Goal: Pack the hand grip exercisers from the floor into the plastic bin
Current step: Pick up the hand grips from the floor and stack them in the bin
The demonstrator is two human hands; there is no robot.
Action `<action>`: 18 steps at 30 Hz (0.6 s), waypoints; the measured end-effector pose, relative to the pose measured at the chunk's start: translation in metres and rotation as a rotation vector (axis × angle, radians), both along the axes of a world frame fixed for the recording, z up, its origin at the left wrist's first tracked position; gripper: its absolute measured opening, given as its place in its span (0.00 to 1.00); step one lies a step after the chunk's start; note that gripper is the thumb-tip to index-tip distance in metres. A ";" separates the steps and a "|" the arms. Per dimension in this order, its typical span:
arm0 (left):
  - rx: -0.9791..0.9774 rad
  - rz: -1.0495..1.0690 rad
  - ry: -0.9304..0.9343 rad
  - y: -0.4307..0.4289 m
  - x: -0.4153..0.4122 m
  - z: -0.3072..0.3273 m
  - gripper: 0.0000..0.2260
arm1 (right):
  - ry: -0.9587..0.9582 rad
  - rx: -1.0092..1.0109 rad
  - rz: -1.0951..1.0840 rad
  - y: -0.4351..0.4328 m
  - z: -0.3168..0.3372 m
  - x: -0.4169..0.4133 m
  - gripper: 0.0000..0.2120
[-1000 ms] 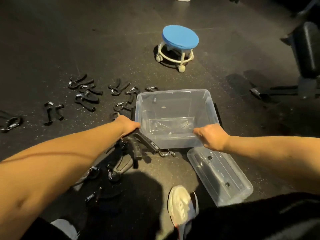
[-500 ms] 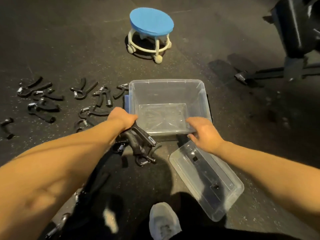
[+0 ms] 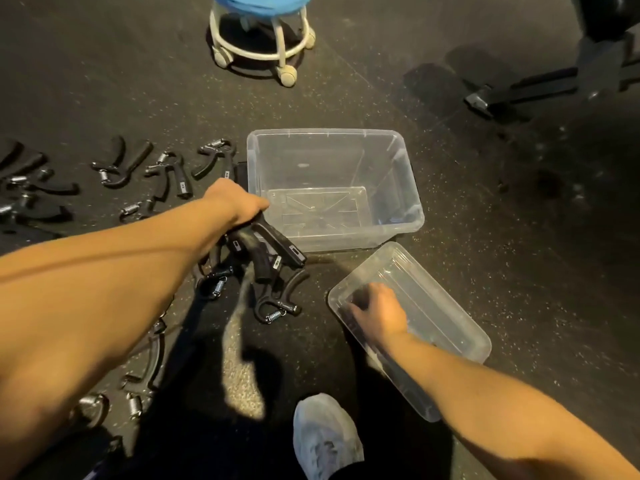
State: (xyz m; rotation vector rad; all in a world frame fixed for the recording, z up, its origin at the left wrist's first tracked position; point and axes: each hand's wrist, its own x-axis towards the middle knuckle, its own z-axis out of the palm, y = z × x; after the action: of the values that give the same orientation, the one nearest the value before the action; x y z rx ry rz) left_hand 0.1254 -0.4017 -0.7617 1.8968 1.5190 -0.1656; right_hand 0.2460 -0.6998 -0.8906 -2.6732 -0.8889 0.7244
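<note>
- Since 0.5 s ago: right hand (image 3: 379, 315) has left the near rim of the plastic bin (image 3: 325, 134) and now sits on the clear lid (image 3: 440, 327), which lies on the floor just in front of the bin's right corner.
- Right fingers are curled over the lid's nearest-left corner.
- Left hand (image 3: 235, 202) is unchanged at the bin's front-left corner, fingers wrapped round a bundle of exercisers (image 3: 266, 252).
- Bundle: black curved handles with small labels, hanging outside the bin wall, not yet inside.
- Loose exercisers (image 3: 121, 164): black, with steel coil springs, scattered left of the bin; one more (image 3: 277, 304) lies in front of it.
- Bin: clear, upright.
- Blue stool (image 3: 263, 32) stands beyond the bin.
</note>
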 end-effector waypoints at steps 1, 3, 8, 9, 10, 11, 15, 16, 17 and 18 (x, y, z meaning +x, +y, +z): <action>-0.006 -0.007 -0.001 -0.001 0.001 -0.001 0.29 | 0.051 -0.035 -0.014 0.004 -0.003 -0.001 0.16; -0.012 -0.022 0.002 -0.003 0.004 -0.002 0.29 | 0.106 -0.113 -0.040 0.011 -0.010 -0.004 0.20; -0.056 -0.052 -0.029 -0.013 0.014 -0.001 0.27 | -0.016 -0.217 0.077 0.020 -0.026 -0.014 0.27; -0.069 -0.051 -0.044 -0.016 0.016 -0.001 0.28 | -0.050 -0.228 0.141 0.018 -0.029 -0.015 0.23; -0.081 -0.054 -0.056 -0.018 0.018 -0.001 0.27 | -0.081 -0.252 0.196 0.014 -0.029 -0.014 0.18; -0.094 -0.063 -0.062 -0.021 0.019 -0.001 0.27 | -0.108 -0.267 0.229 0.008 -0.030 -0.011 0.15; -0.155 -0.071 -0.099 -0.029 0.023 0.003 0.26 | -0.109 -0.372 0.171 -0.024 -0.019 0.022 0.11; -0.167 -0.066 -0.115 -0.033 0.025 0.004 0.27 | -0.097 -0.403 0.143 -0.033 -0.012 0.034 0.10; -0.181 -0.063 -0.124 -0.039 0.027 0.005 0.27 | -0.075 -0.415 0.109 -0.041 -0.008 0.046 0.09; -0.194 -0.064 -0.135 -0.045 0.029 0.006 0.27 | -0.051 -0.407 0.064 -0.048 -0.001 0.055 0.09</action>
State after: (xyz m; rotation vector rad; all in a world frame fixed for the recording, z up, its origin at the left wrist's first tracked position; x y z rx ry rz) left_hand 0.1548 -0.4469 -0.7560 1.7660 1.3051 -0.2015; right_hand 0.3011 -0.7474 -0.8913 -3.0382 -0.9287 0.9450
